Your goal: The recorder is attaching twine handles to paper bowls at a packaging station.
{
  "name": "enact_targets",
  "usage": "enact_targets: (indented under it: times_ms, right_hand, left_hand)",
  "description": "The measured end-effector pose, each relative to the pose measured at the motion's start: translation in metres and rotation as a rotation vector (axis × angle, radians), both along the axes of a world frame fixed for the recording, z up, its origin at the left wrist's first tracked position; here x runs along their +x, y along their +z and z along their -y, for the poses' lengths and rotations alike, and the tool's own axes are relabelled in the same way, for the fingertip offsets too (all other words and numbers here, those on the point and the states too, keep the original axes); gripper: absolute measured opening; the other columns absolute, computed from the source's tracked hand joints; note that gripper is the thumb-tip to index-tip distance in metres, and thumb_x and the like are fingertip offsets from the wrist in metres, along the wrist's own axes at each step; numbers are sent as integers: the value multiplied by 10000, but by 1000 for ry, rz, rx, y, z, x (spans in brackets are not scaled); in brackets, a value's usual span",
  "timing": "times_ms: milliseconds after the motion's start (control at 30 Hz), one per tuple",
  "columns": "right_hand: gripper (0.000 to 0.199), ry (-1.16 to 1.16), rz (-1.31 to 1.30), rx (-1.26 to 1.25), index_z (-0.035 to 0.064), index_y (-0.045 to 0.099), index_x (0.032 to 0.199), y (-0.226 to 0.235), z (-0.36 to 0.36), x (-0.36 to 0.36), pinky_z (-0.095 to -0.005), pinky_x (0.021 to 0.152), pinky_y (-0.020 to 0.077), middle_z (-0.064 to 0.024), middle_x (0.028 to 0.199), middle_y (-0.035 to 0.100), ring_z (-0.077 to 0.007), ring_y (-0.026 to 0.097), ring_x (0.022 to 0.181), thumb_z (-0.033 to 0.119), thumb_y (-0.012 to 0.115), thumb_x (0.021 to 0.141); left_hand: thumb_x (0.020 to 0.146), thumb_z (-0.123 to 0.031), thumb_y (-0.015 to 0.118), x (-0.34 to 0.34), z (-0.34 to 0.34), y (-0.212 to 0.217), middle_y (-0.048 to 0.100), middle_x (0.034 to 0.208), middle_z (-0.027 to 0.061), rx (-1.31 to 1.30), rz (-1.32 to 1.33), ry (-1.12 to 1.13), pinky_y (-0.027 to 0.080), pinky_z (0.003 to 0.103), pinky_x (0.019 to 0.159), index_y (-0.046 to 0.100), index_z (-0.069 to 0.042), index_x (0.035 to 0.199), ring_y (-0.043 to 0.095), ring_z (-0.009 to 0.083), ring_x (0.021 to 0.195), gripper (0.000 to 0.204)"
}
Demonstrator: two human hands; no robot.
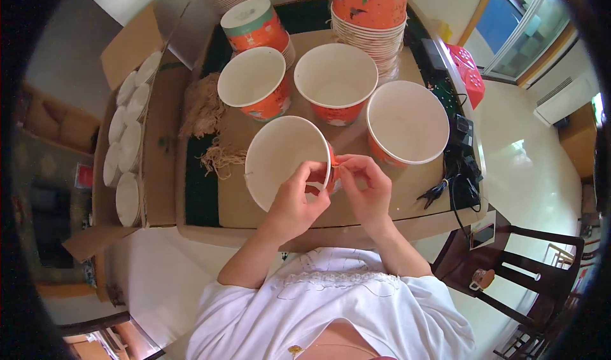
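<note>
A: White shirt [331, 309] fills the lower centre of the frame. Hands?

B: Left hand [298, 198] grips the rim of a tilted paper bucket [283, 159], thumb inside. Right hand [363, 185] pinches the same rim at its orange outer side. Bucket is at centre frame, just above the counter [242, 201].

A: Surroundings?

B: Three open buckets [335, 80] stand behind it, stacked buckets [369, 16] at upper centre. Twine bundle [207, 109] lies to the left. Cardboard box [130, 144] of white lids at left. Black cables [455, 175] at right.
</note>
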State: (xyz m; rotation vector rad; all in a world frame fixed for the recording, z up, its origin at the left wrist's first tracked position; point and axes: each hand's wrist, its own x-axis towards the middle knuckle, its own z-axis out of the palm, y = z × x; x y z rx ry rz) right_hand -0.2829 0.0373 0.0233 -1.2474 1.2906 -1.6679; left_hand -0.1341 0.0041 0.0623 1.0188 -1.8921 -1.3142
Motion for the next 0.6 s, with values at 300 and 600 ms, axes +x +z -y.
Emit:
enact_targets:
  times_ms: [300,600]
  right_hand:
    - [118,-67,37,28,-14,607,937,-2,-6,4,-248,674,519,-80,927,655,-103,616,755,-30,631,823]
    - [102,-63,-4,-24,-10,600,888,-3,-7,4,-263,679,524,-108,950,643,-140,629,769,-39,645,801]
  left_hand:
    - [811,-54,600,-6,-1,14,664,860,99,70,89,59,542,284,673,595,12,1048,655,153,732,246]
    - [813,-53,600,-6,0,16,654,889,83,115,24,67,538,260,665,614,11,1011,648,141,772,209]
